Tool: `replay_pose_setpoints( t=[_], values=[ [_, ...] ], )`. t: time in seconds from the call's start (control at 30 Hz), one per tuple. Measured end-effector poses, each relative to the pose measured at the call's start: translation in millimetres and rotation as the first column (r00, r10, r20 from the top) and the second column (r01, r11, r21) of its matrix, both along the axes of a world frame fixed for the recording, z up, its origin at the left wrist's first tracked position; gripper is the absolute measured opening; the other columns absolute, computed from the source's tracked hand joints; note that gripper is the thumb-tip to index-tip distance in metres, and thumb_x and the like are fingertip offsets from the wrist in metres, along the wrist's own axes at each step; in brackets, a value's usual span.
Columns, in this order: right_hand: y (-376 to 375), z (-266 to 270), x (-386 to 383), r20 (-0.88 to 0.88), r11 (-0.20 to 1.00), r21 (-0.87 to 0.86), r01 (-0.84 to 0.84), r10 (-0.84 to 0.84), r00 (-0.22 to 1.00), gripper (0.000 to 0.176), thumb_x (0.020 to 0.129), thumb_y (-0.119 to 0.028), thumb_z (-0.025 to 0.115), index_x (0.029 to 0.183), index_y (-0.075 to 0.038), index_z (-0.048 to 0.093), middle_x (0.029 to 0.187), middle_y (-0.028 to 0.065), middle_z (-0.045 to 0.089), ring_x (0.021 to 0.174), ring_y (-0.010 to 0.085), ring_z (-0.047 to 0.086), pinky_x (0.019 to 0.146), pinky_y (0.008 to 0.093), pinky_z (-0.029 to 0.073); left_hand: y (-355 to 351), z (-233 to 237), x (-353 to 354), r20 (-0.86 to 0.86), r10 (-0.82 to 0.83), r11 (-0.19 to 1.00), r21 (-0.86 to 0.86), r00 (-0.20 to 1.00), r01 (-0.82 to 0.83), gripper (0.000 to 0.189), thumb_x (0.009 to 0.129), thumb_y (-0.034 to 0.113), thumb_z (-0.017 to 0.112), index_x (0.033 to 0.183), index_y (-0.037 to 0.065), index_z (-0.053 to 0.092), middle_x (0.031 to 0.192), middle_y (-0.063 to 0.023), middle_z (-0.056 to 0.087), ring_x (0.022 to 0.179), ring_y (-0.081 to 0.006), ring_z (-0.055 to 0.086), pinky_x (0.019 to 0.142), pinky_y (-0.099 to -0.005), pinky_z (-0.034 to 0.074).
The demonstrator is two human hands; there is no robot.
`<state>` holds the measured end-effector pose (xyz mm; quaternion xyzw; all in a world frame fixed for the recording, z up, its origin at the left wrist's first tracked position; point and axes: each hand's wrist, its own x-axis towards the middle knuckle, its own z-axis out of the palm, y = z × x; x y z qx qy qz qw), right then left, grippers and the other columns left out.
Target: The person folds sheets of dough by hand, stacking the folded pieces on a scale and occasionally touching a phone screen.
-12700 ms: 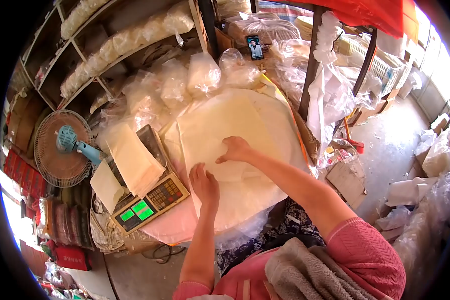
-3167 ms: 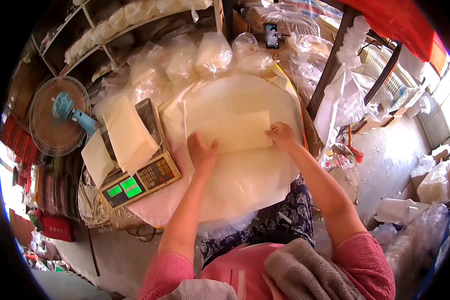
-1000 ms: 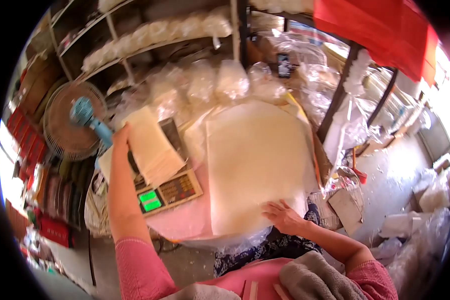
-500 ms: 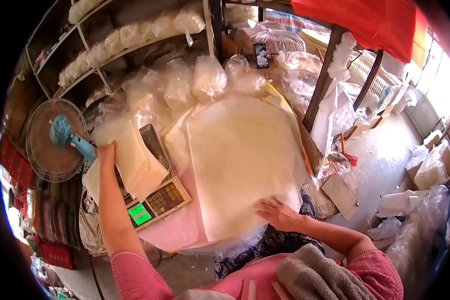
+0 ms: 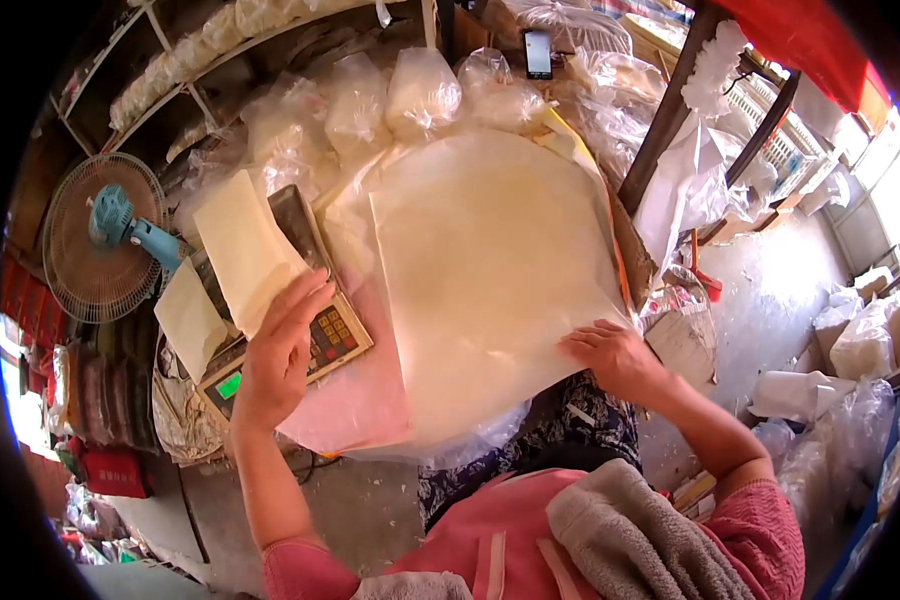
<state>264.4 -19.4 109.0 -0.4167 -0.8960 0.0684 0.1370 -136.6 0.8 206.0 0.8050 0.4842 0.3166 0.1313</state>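
Big cream translucent sheets [image 5: 490,240] lie in a flat layer on the work surface in front of me. My right hand [image 5: 618,358] rests at their near right edge, fingers stretched over the sheet. My left hand [image 5: 285,345] is above the digital scale [image 5: 340,338], its fingers extended by the near end of a folded cream stack [image 5: 248,250]. That stack sits across the scale's platform, and another folded piece [image 5: 190,318] lies to its left. Part of the keypad and most of the green display are hidden behind my left hand.
A fan [image 5: 107,235] with a blue motor stands left of the scale. Tied plastic bags [image 5: 423,95] line the back, below shelves of more bags. A phone [image 5: 538,54] is propped behind them. A dark post [image 5: 675,110] rises at the right, beside white crates [image 5: 775,140].
My left hand has left the far left side of the folded stack and come nearer, to its front end. My right hand has shifted right along the sheet's edge. The view has tilted down.
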Motion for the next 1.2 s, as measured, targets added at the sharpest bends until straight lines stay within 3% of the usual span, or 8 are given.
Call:
replay_pose_setpoints(
  t=[0.13,0.27,0.33,0.47,0.8,0.97,1.03,1.2],
  values=[
    [18,60,-1,0.020,0.946,-0.322,-0.031,0.040,0.999,0.019,0.076,-0.005,0.057,0.094,-0.007,0.063,0.087,0.0108,0.067,0.077,0.0306,0.064,0.070,0.0375,0.052,-22,-22,-1,0.286,0.278,0.956,-0.176,0.917,-0.235,0.041,0.083,-0.010,0.040,0.121,-0.001,0.056,0.132,-0.0132,0.051,0.118,-0.0247,0.052,0.095,-0.0301,0.041],
    [97,64,-3,0.080,0.942,-0.334,-0.040,0.071,0.994,0.013,0.081,-0.018,0.062,0.082,-0.005,0.059,0.080,0.0140,0.063,0.075,0.0338,0.061,0.068,0.0425,0.048,-33,-53,44,0.263,0.226,0.781,0.527,0.938,-0.336,0.036,0.087,0.000,0.043,0.120,0.002,0.056,0.120,-0.0131,0.057,0.113,-0.0287,0.054,0.095,-0.0379,0.042],
    [147,46,-12,0.228,0.983,-0.182,-0.003,0.045,0.973,0.019,0.080,-0.022,0.064,0.080,-0.004,0.058,0.081,0.0158,0.063,0.080,0.0359,0.061,0.071,0.0439,0.047,-27,-87,63,0.092,-0.044,0.831,0.555,0.995,-0.014,0.037,0.083,0.003,0.051,0.120,0.006,0.057,0.121,-0.0133,0.055,0.115,-0.0321,0.051,0.099,-0.0473,0.038],
    [226,-20,-30,0.198,0.974,-0.157,0.163,-0.131,0.971,0.018,0.078,-0.022,0.067,0.079,-0.004,0.064,0.083,0.0168,0.064,0.085,0.0362,0.061,0.075,0.0475,0.046,6,-141,116,-0.377,0.078,0.981,0.195,0.923,-0.003,0.054,0.080,0.024,0.066,0.128,0.007,0.049,0.141,-0.0145,0.036,0.131,-0.0350,0.032,0.105,-0.0571,0.025],
    [265,-67,-73,0.503,0.947,-0.094,0.308,-0.222,0.835,0.008,0.078,-0.012,0.065,0.084,-0.007,0.067,0.093,0.0121,0.067,0.097,0.0303,0.060,0.099,0.0610,0.027,30,-205,122,-0.415,0.133,0.990,0.022,0.900,-0.136,0.069,0.079,0.042,0.065,0.135,0.012,0.039,0.140,-0.0125,0.036,0.132,-0.0375,0.030,0.101,-0.0665,0.020],
    [228,-75,-70,0.236,0.883,0.417,0.217,-0.335,0.912,0.037,0.082,-0.019,0.058,0.116,-0.004,0.056,0.120,0.0163,0.055,0.114,0.0332,0.049,0.102,0.0630,0.023,29,-219,118,-0.384,0.102,0.994,0.013,0.918,-0.105,0.069,0.080,0.043,0.064,0.135,0.012,0.038,0.142,-0.0123,0.034,0.131,-0.0391,0.030,0.099,-0.0666,0.022],
    [182,-55,-74,0.159,0.949,0.212,0.235,-0.271,0.949,0.054,0.085,-0.028,0.060,0.133,-0.011,0.042,0.140,0.0146,0.036,0.132,0.0330,0.030,0.106,0.0600,0.020,30,-223,117,-0.375,0.107,0.994,0.036,0.921,-0.101,0.071,0.079,0.044,0.064,0.136,0.012,0.038,0.142,-0.0126,0.034,0.131,-0.0397,0.029,0.099,-0.0676,0.021],
    [86,-66,-76,-0.122,0.981,0.144,0.132,-0.115,0.986,0.047,0.089,-0.028,0.052,0.134,-0.014,0.044,0.143,0.0138,0.032,0.136,0.0370,0.021,0.105,0.0624,0.017,28,-231,116,-0.405,0.120,0.992,0.077,0.907,-0.097,0.071,0.080,0.047,0.061,0.137,0.012,0.037,0.144,-0.0130,0.031,0.132,-0.0400,0.028,0.098,-0.0681,0.022]
  ],
)
